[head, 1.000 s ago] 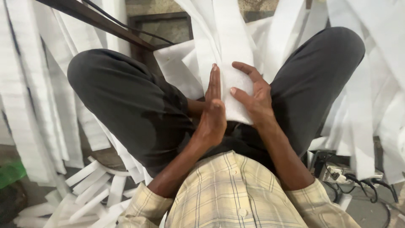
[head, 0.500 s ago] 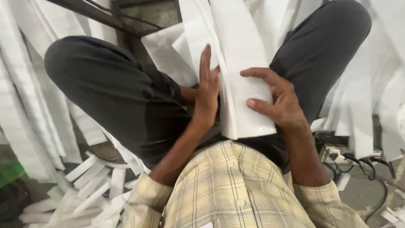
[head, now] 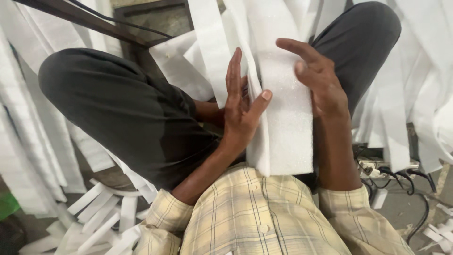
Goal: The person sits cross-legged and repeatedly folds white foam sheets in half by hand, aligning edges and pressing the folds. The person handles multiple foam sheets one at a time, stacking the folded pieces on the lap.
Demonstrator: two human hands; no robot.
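Observation:
A wide strip of white foam sheet [head: 287, 127] hangs down over my lap, its cut lower end near my checked shirt. My left hand [head: 239, 106] is flat and upright against the strip's left edge, thumb pressed onto its front face. My right hand [head: 317, 80] lies on the strip's right side, fingers spread across the foam and curled over its edge. I sit with my knees apart in dark trousers [head: 122, 108]. More white foam strips [head: 212, 52] hang just behind the one I hold.
Many long white foam strips [head: 28, 118] hang on the left and the right [head: 415, 94]. Loose cut strips [head: 99, 217] lie on the floor at lower left. A dark metal bar [head: 80, 19] crosses the upper left. A power strip with black cables [head: 391, 170] sits at right.
The foam strip has come down toward my shirt. My right hand has slid up and to the strip's right edge, and my left hand has shifted to its left edge with the thumb on the front.

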